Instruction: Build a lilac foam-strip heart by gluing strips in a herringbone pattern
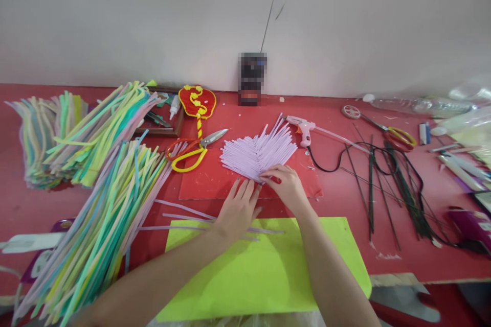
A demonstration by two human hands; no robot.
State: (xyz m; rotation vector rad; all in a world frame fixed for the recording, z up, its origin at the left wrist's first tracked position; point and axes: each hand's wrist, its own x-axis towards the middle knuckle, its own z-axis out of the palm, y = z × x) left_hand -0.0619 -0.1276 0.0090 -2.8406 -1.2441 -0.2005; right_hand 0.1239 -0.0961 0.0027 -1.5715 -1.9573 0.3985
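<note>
A leaf-like fan of lilac pipe cleaners (259,152), joined along a central seam, lies on a red board (207,184). My right hand (286,184) pinches the fan's lower tip between thumb and forefinger; the exact spot is partly covered by the fingers. Just left of it, my left hand (238,207) lies flat with fingers stretched out, their tips at the fan's lower edge. Several loose lilac pipe cleaners (184,209) run beneath the left hand and over a lime-green sheet (245,276).
Bundles of coloured pipe cleaners (103,214) fill the left. Scissors (192,156) lie beside the fan, near a red-and-yellow ornament (197,102). At right are a pink glue gun (305,130) with a black cord, green wires (406,189), more scissors (399,137) and a plastic bottle (422,106).
</note>
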